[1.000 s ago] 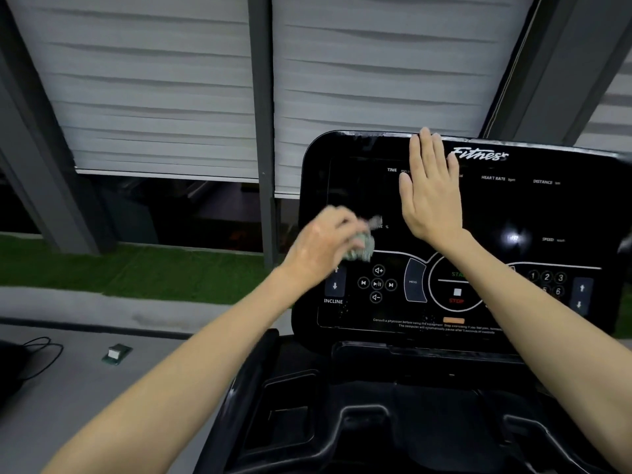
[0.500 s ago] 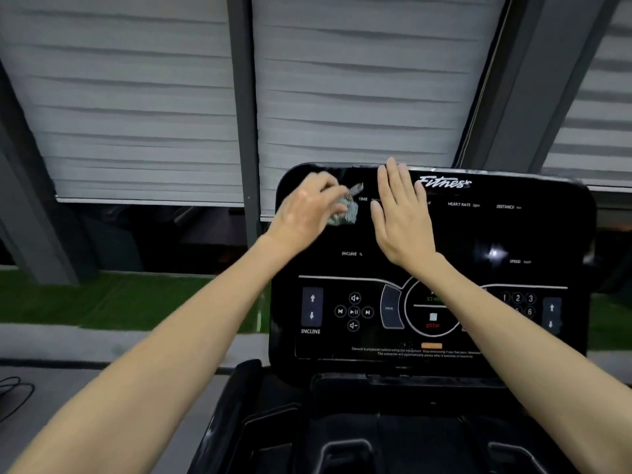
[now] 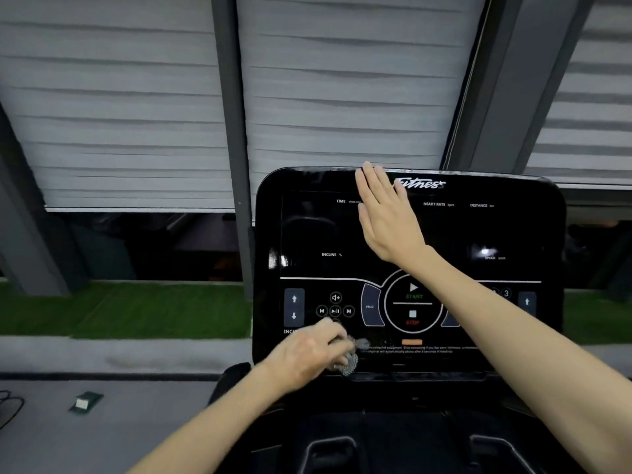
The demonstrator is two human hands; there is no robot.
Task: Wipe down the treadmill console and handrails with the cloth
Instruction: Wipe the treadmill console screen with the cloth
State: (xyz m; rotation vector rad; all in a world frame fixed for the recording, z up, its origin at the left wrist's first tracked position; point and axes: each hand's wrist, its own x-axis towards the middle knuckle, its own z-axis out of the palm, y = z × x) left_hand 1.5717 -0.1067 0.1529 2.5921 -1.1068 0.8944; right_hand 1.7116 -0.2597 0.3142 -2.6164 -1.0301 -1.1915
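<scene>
Console (image 3: 513, 230) lower edge, left hand (image 3: 307, 357) grips cloth (image 3: 350, 363), right hand (image 3: 390, 220) flat

gym or fitness room, treadmill console (image 3: 478, 234), blinds (image 3: 119, 114), artificial grass strip (image 3: 136, 309)

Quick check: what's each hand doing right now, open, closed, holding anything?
Left hand: closed around the cloth, low on the console.
Right hand: open, fingers straight, flat on the console's upper part.
</scene>
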